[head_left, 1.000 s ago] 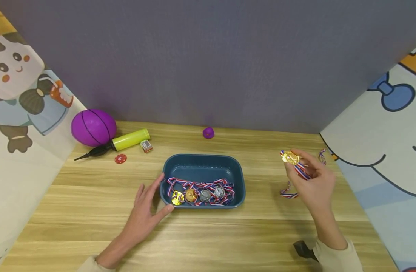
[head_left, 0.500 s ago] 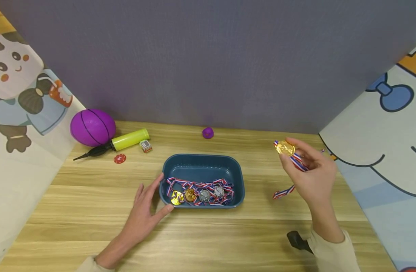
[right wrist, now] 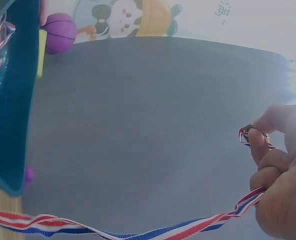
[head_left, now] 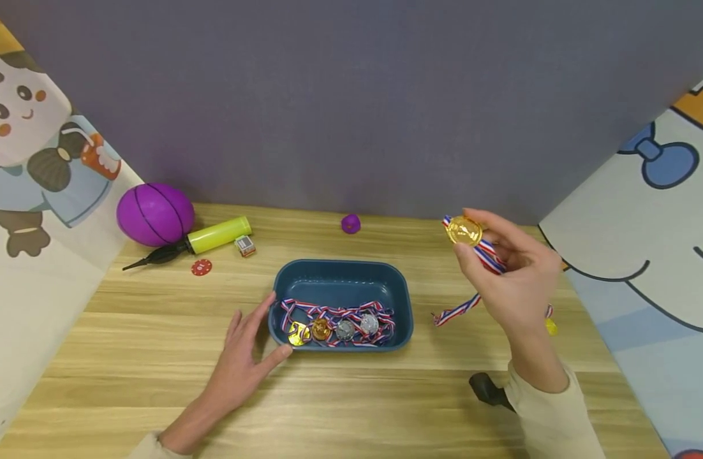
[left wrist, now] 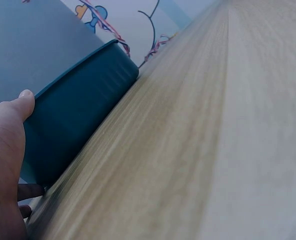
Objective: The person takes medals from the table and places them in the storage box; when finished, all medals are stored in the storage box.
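My right hand (head_left: 515,274) pinches a gold medal (head_left: 465,231) between thumb and forefinger, raised above the table right of the bin. Its red, white and blue ribbon (right wrist: 183,230) runs out under my curled fingers and trails toward the bin. My left hand (head_left: 245,360) rests at the front left corner of the dark teal bin (head_left: 340,271), fingers spread, thumb touching the rim. Inside the bin, along its front side, several medals lie in a row: a shiny gold one (head_left: 299,334), a bronze-toned one (head_left: 321,329) and silver ones (head_left: 369,324), among tangled ribbons.
A purple ball (head_left: 156,215), a yellow-green hand pump (head_left: 219,236), a small box (head_left: 245,246) and a red chip (head_left: 201,267) lie at the left. A small purple object (head_left: 351,223) sits by the back wall. Another gold medal (head_left: 551,326) lies partly hidden behind my right wrist.
My right hand has moved left and away from me, carrying the gold medal with its ribbon trailing. A gold medal behind my wrist has come into view. My left hand stays at the bin.
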Action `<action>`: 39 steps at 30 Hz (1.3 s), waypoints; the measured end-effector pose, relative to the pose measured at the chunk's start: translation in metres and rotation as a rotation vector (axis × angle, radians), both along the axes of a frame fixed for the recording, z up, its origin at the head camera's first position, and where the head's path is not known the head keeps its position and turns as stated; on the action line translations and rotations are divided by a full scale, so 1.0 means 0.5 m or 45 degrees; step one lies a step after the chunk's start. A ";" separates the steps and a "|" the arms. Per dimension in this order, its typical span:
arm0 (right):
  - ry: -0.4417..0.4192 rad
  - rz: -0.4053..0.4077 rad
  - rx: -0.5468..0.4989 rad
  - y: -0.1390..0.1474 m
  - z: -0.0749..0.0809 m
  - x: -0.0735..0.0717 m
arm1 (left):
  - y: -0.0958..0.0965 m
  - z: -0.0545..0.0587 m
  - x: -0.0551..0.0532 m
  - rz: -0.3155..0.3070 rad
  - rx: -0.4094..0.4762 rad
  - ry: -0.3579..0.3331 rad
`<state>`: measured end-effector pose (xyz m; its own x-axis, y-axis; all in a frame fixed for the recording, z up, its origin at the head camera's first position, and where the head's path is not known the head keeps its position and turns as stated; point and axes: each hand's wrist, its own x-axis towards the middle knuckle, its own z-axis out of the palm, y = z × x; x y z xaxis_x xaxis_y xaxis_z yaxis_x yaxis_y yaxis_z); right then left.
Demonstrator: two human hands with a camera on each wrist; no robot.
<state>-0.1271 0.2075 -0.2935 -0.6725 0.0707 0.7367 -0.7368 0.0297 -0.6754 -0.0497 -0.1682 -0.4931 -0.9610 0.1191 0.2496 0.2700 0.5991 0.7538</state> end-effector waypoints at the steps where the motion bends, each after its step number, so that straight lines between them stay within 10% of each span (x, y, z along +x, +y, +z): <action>1: 0.005 0.005 -0.006 -0.005 0.004 -0.001 | 0.000 0.000 0.000 -0.002 0.000 0.000; 20: 0.017 0.039 -0.048 -0.115 0.102 -0.012 | 0.000 0.002 0.002 0.001 0.005 -0.004; 39: -0.173 0.202 0.310 -0.175 -0.144 -0.067 | 0.000 -0.001 0.001 0.004 0.001 -0.004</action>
<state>-0.1605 0.1201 -0.3657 -0.7545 -0.2106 0.6216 -0.6485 0.0945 -0.7553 -0.0491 -0.1683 -0.4937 -0.9622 0.1159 0.2465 0.2657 0.5995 0.7550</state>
